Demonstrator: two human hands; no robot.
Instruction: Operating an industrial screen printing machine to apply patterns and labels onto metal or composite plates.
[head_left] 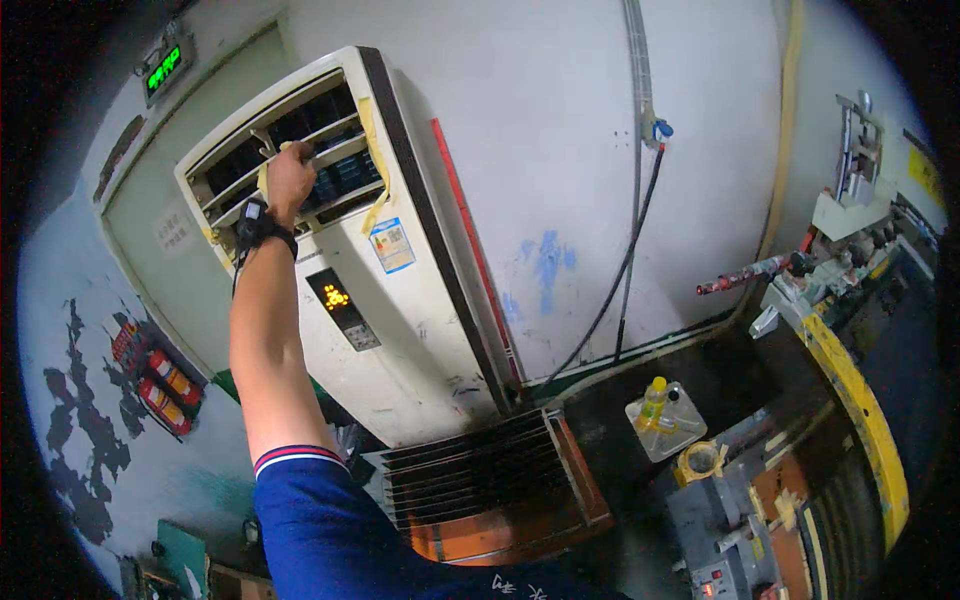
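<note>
My left hand point(290, 180) is raised to the air outlet of a tall white floor-standing air conditioner point(400, 330). Its fingers are closed at the pale louvers point(335, 128), and yellowish bits show beside them. What the fingertips grip is hidden. A black watch-like device point(257, 222) is strapped to this wrist. Yellow tape point(371, 140) runs down the right side of the outlet, its lower end hanging loose. Below the outlet are a label point(391, 246) and a lit display panel point(343, 308). My right hand is out of view.
A slatted orange-framed rack point(480, 490) stands before the unit. On the right are a tray point(682, 428) holding a yellow-capped bottle point(653, 400), a tape roll point(701, 459) and a machine with a yellow rail point(850, 390). A black hose point(630, 260) hangs on the wall; fire extinguishers point(172, 385) are left.
</note>
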